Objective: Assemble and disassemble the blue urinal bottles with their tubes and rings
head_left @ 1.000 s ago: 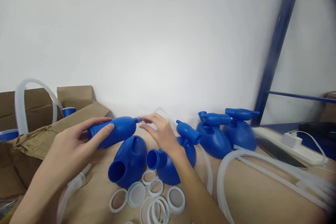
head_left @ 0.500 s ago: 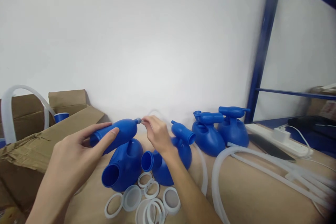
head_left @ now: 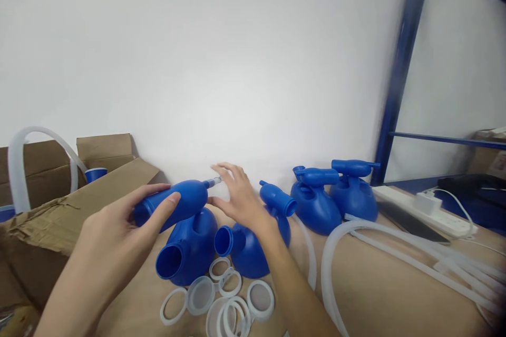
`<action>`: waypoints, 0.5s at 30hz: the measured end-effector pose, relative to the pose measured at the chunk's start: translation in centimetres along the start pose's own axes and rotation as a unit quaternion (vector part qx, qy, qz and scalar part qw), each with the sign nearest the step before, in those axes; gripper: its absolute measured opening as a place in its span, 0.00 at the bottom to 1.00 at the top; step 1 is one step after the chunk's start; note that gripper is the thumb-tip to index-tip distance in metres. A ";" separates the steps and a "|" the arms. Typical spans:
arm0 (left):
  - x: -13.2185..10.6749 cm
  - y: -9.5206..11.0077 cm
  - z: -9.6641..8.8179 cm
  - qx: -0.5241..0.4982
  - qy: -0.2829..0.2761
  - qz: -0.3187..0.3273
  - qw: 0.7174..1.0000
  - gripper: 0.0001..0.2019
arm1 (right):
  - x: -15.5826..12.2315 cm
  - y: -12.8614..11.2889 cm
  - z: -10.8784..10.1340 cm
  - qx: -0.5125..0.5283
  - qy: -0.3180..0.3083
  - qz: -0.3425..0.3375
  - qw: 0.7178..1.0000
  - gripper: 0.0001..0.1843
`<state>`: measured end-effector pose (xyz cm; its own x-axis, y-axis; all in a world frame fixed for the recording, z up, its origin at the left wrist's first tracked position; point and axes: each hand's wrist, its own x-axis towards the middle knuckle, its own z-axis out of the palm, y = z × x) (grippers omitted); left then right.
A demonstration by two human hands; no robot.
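Note:
My left hand grips a blue bulb-shaped plastic piece, held level above the table with its narrow tip pointing right. A small clear fitting sticks out of that tip. My right hand hovers just right of the tip with fingers spread, its fingertips at or just off the fitting. Below the hands lie two blue funnel-like bodies with round open mouths facing me. Several white plastic rings lie in front of them on the table.
Two more blue assembled units stand at the back right. White flexible hoses run across the right of the wooden table. An open cardboard box with a hose sits left. A white power strip and a blue shelf post are at right.
My right hand's pinch on the fitting at the bulb's tip has loosened and its fingers have spread. The left hand keeps the bulb nearly still.

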<state>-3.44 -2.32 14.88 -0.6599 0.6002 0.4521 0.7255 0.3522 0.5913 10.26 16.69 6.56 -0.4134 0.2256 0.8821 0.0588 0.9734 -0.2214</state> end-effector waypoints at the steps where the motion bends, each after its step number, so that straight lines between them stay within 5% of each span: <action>1: 0.1 0.1 0.1 -0.013 -0.004 0.010 1.000 0.34 | 0.1 -0.4 -0.2 0.013 -0.022 -0.001 1.000 0.34; 4: 0.2 -0.1 0.3 -0.053 0.009 0.061 0.997 0.31 | 0.5 -1.7 -0.2 0.107 -0.071 -0.006 0.992 0.33; 8: 0.3 -0.9 0.6 -0.046 0.096 0.064 0.992 0.23 | 0.9 -2.8 0.5 0.212 -0.026 0.045 0.976 0.23; 11: 0.3 -1.1 0.9 -0.033 0.183 0.037 0.982 0.17 | 1.0 -3.3 1.5 0.282 -0.010 0.107 0.953 0.25; 15: -0.3 -0.5 1.2 -0.053 0.230 0.064 0.970 0.13 | 0.8 -4.1 2.3 0.312 0.009 0.177 0.934 0.27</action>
<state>-3.36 -1.87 13.65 -0.6003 0.2414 0.7624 0.7995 0.2061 0.5643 7.63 12.76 7.25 -0.4527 0.5341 0.7140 -0.3539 0.6273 -0.6937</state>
